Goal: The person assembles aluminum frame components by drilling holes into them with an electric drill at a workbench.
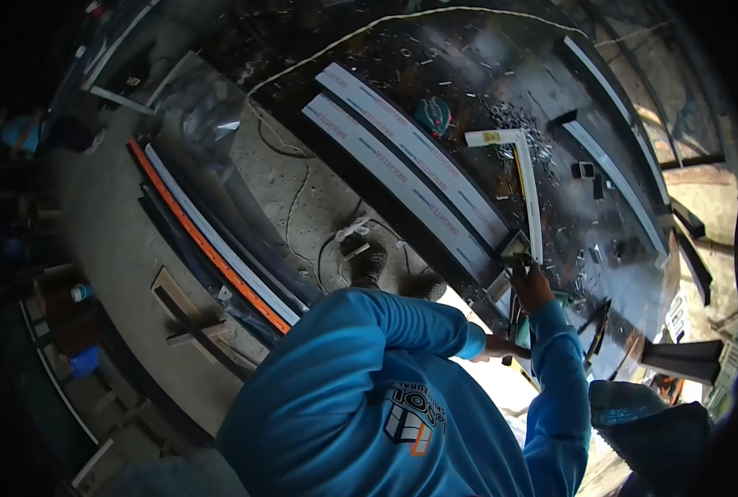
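Observation:
My right hand (pixel 533 287) is closed at the near end of the long printed profiles, by a small open metal frame end (pixel 516 246); the dark piece in its fingers is too small to name. My left hand (pixel 495 348), below it, is closed around something dark beside the right sleeve. Two long grey profiles with red lettering, one nearer (pixel 394 178) and one farther (pixel 423 149), run up and left from the hands across the dark worktable (pixel 477 41). A white L-shaped piece (pixel 530 195) has its lower end right beside my right hand.
Metal shavings (pixel 522 124) and a green-and-red object (pixel 433 117) lie on the table. More strips (pixel 617 178) are at the right. Orange (pixel 207 240) and white strips lie left, above the floor. A cable (pixel 303 62) crosses the top. Dark fabric (pixel 655 422) shows bottom right.

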The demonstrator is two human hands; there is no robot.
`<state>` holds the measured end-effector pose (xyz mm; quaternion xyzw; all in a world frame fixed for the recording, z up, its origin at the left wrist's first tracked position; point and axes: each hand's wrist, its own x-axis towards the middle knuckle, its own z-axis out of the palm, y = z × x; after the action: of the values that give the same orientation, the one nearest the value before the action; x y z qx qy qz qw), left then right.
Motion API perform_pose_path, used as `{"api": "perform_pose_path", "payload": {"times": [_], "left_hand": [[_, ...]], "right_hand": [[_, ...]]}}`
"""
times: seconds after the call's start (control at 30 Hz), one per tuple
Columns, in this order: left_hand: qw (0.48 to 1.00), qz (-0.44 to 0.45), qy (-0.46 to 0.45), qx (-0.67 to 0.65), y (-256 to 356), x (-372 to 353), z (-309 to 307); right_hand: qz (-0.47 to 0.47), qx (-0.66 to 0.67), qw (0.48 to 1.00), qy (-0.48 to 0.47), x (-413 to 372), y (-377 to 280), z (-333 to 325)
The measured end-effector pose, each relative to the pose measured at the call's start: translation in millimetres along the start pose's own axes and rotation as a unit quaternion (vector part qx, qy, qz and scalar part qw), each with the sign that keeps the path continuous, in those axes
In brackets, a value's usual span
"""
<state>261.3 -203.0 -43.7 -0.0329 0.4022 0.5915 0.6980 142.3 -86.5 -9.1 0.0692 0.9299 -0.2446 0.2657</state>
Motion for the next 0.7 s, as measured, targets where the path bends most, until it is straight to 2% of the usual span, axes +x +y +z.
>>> {"api": "perform_pose_path", "payload": {"times": [0.03,0.07,0.1,0.13,0.17,0.2,0.27,0.3,0.33,0.37,0.43,0.47,0.5,0.53,0.57,0.6,0.63,0.67,0.7], "left_hand": [[0.999,0.032,-0.026,0.016,12,-10,4],[0.995,0.07,-0.007,-0.071,-6,25,17],[0.993,0.093,0.018,-0.073,5,21,8],[0.991,0.1,0.036,-0.082,18,10,8],[0.99,0.1,0.046,-0.091,26,0,15],[0.989,0.094,0.049,-0.099,31,-12,25],[0.99,0.083,0.054,-0.097,27,-22,24],[0.992,0.096,0.069,-0.044,24,-22,19],[0.99,0.112,0.084,0.012,23,-20,13],[0.972,0.124,0.194,0.033,14,-9,12],[0.98,0.147,0.125,0.04,-6,20,-6],[0.981,0.159,0.104,0.041,-12,16,-10],[0.988,0.147,0.034,-0.026,-13,10,-16],[0.986,0.129,-0.038,-0.097,-16,6,-20],[0.984,0.113,-0.085,-0.109,-19,5,-26],[0.972,0.079,-0.112,-0.193,-24,10,-31],[0.976,0.087,-0.112,-0.168,-25,9,-35],[0.979,0.094,-0.112,-0.144,-27,8,-38],[0.981,0.106,-0.103,-0.129,-23,1,-38]], "right_hand": [[0.02,-0.074,0.997,0.006,3,-1,-1],[0.049,-0.075,0.996,-0.02,-3,-8,-9],[0.042,-0.109,0.993,-0.026,4,17,-7],[0.087,0.137,0.951,-0.264,23,38,-26],[0.095,0.17,0.956,-0.221,16,66,-17],[0.111,0.206,0.956,-0.177,-14,46,-15],[0.253,0.275,0.919,-0.122,-43,-4,-15],[0.223,0.277,0.929,-0.106,-46,-9,-5],[0.158,0.186,0.969,-0.043,-43,3,13],[0.168,0.159,0.973,-0.018,-38,13,26],[0.177,0.135,0.975,0.016,-35,26,42],[0.105,0.053,0.992,0.043,-38,44,46],[0.027,-0.031,0.996,0.074,-30,51,44],[0.026,-0.027,0.996,0.082,-27,46,35],[0.026,-0.086,0.996,0.009,-33,46,18],[0.024,-0.143,0.987,-0.063,-38,29,-5],[0.186,-0.019,0.97,-0.153,-45,-15,-33],[0.203,0.129,0.945,-0.221,-39,-10,-53],[0.244,0.259,0.898,-0.258,-26,-3,-74]]}}
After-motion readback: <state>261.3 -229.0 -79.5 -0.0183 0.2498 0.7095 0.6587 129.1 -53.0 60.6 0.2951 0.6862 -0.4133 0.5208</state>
